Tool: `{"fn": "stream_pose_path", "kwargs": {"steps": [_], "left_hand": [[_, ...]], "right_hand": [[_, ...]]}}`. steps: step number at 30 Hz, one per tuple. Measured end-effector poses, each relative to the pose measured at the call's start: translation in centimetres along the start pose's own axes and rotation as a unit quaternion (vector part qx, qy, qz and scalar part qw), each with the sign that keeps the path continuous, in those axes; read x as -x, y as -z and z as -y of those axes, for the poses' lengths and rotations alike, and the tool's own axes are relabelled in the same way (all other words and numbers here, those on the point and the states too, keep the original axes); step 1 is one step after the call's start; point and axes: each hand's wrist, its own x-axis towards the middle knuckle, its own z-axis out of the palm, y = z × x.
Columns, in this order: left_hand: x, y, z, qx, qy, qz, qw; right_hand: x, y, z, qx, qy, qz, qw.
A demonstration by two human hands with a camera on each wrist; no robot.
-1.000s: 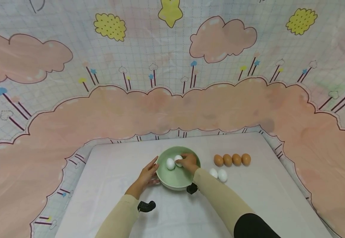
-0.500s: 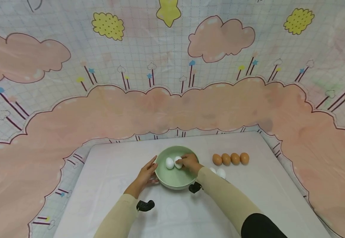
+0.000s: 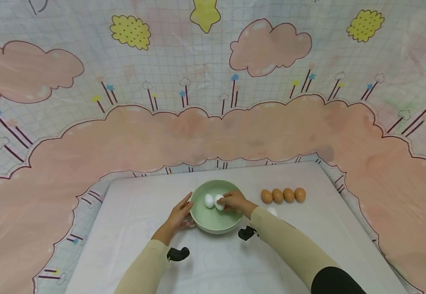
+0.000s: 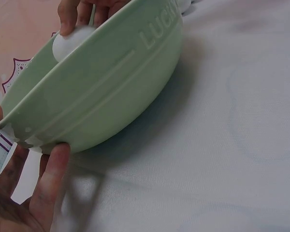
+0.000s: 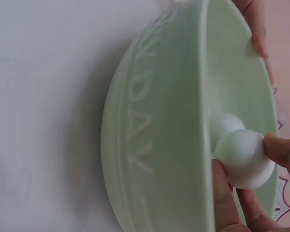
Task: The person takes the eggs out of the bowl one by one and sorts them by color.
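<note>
A pale green bowl [image 3: 213,226] with raised lettering stands on the white-covered table. Inside it lies one white egg [image 3: 209,201]; right beside it is a second white egg [image 3: 219,202], which my right hand [image 3: 235,201] pinches between thumb and fingers, as the right wrist view also shows. My left hand [image 3: 177,216] rests its fairly straight fingers against the bowl's left side, one fingertip at the rim. In the left wrist view the thumb [image 4: 55,169] presses on the bowl's outer wall. From that side the other egg in the bowl is hidden.
Several brown eggs [image 3: 283,195] form a row on the table to the right of the bowl. Another white egg [image 3: 272,211] lies partly hidden behind my right sleeve [image 3: 290,237]. A patterned cloth [image 3: 213,134] hangs behind the table.
My right forearm has swung a little to the right and covers more of the white eggs on the table. The pinched egg stays in the bowl beside the other. My left hand stays at the bowl.
</note>
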Motion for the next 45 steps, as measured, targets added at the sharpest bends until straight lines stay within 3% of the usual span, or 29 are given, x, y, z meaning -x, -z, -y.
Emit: {"fn": "stream_pose_path", "kwargs": {"steps": [23,45], "left_hand": [[0.0,0.0,0.0,0.012,0.003,0.002,0.9999],[0.0,-0.1,-0.1,0.014,0.006,0.000,0.9999]], "right_hand": [[2.7,2.6,0.8,-0.055,-0.009,0.069,0.996],[5.3,5.6,1.5,-0.063,-0.015,0.086,0.994]]}}
